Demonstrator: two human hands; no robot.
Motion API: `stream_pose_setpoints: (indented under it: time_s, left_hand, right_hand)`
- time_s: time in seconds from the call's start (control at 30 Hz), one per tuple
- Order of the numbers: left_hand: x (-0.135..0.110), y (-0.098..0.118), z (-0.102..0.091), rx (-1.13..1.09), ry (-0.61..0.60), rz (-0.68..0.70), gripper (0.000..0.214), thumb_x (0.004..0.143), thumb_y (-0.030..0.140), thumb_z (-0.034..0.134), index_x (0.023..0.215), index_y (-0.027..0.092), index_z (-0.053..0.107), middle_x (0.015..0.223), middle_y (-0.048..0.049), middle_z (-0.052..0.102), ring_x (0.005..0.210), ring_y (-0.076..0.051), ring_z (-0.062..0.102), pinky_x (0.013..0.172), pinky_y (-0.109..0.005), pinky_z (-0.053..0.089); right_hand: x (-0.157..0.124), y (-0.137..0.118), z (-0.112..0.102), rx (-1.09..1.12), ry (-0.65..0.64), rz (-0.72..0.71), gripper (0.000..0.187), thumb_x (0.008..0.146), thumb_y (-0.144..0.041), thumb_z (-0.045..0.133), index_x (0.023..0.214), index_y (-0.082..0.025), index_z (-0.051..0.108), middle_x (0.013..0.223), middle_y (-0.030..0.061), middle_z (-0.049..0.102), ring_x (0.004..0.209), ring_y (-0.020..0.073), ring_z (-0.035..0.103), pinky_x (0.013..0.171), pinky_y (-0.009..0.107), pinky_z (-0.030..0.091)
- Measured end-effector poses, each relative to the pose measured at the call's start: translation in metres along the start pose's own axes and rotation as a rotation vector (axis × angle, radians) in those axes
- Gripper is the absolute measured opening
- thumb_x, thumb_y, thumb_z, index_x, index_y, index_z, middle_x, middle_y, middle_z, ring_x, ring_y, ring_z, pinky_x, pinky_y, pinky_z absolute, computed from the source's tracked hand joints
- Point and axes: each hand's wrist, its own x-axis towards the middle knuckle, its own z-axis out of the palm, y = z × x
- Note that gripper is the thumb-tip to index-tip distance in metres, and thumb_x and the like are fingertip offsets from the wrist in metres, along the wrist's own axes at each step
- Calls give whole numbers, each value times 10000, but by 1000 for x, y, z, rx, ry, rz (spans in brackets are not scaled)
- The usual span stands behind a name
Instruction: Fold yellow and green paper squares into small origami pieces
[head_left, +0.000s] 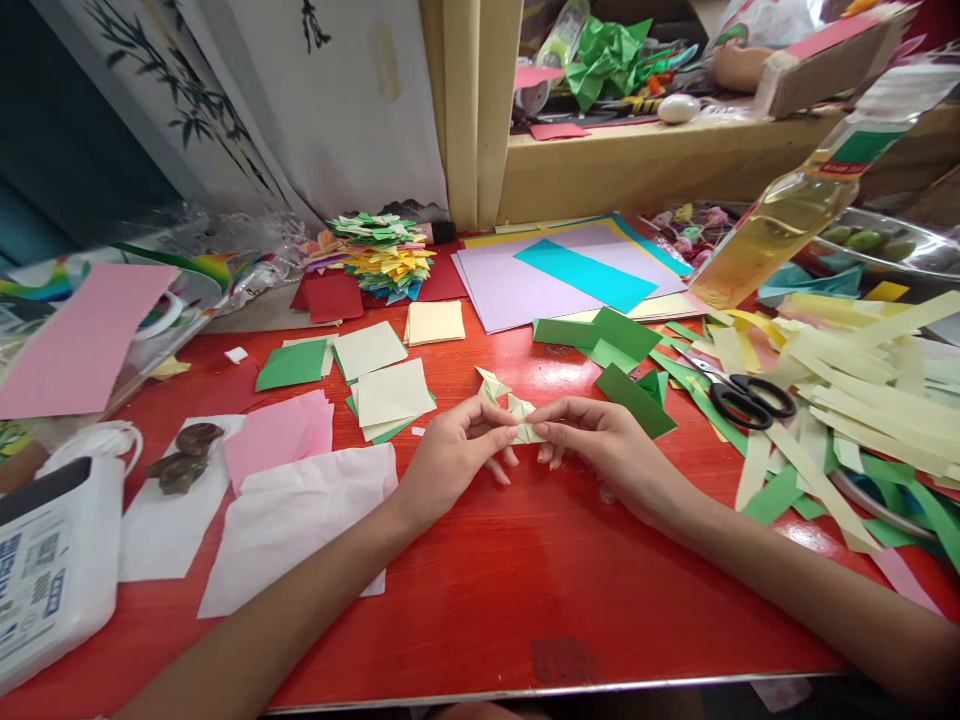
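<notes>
Both my hands meet over the middle of the red table (525, 590). My left hand (454, 455) and my right hand (600, 445) pinch a small folded piece of pale yellow paper (525, 415) between their fingertips, just above the tabletop. Another small folded pale yellow piece (491, 383) lies right behind it. Squares of pale yellow paper (390, 393) and green paper (292, 364) lie to the left of my hands. A dark green paper piece (636, 400) lies just right of my right hand.
Black-handled scissors (742, 397) lie on the right among several yellow and green paper strips (847, 400). A plastic bottle of yellowish liquid (787, 215) leans at back right. Lilac and teal sheets (555, 275), a pile of folded coloured pieces (382, 255), pink paper (277, 435) and a white container (52, 560) surround the work spot.
</notes>
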Motion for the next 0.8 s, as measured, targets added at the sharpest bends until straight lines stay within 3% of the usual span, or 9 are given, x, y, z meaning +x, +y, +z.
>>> stream_pose_setpoints:
  time_s: [0.43,0.67,0.8]
  left_hand:
    - [0,-2,0,12,-36,6,103,793,251,537,807,160,491,642,23,548,565,-97,563,522,-223,487]
    - [-3,-1,1,85,-97,42,91,800,240,525,782,179,460,718,42,481,561,-55,496,539,-190,439]
    - [-4,-1,2,103,-98,51,104,805,232,509,754,180,434,729,44,448,542,-48,480,522,-188,428]
  right_hand:
    - [-1,1,1,-53,5,-24,66,759,-214,581,762,-156,613,668,0,614,537,90,553,544,223,448]
    - [-2,5,-1,-85,-129,-79,97,784,-244,556,789,-157,598,603,-10,568,551,108,555,559,243,454]
    - [-1,9,-1,-67,-182,-123,106,801,-267,542,815,-163,560,666,-2,550,573,108,553,566,250,464]
